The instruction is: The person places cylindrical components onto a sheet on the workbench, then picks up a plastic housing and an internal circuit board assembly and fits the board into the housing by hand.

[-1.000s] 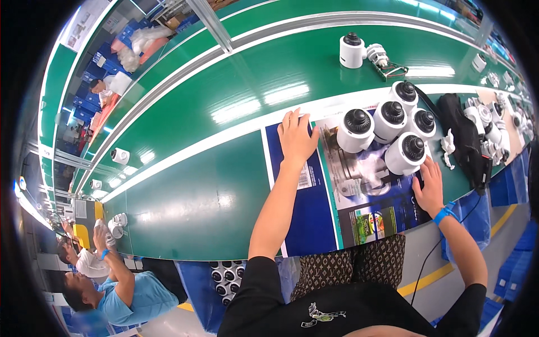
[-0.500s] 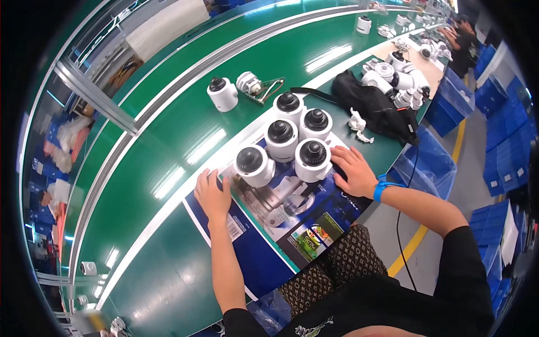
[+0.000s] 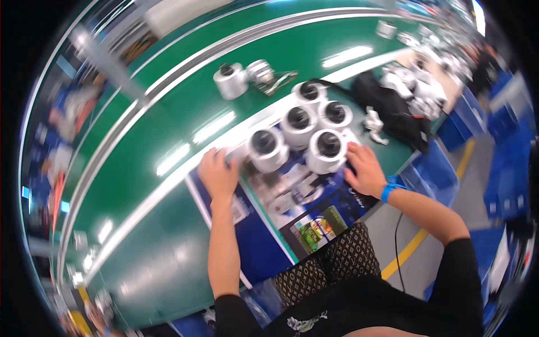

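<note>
Several white security camera housings with black domed tops stand upright in a cluster on a printed poster sheet (image 3: 252, 253). At the sheet's left edge my left hand (image 3: 218, 177) lies flat with its fingers apart, just left of the nearest-left camera housing (image 3: 268, 160). On the other side, my right hand (image 3: 366, 171) rests with fingers spread beside the front-right camera housing (image 3: 327, 160); whether its fingertips touch it is hard to tell. A blue wrist strap (image 3: 391, 188) circles my right wrist. Neither hand holds anything. The picture is blurred by motion.
Beyond the sheet, on the green bench, stand another white camera housing (image 3: 231, 84) and a unit with a metal bracket (image 3: 263, 74). A black bag (image 3: 387, 106) and a pile of white parts (image 3: 415, 87) lie to the right. Blue bins (image 3: 432, 174) stand beside the bench.
The whole view has shifted and turned slightly, blurring the picture. Both hands stay at the sides of the sheet, and the cluster of camera housings keeps its arrangement.
</note>
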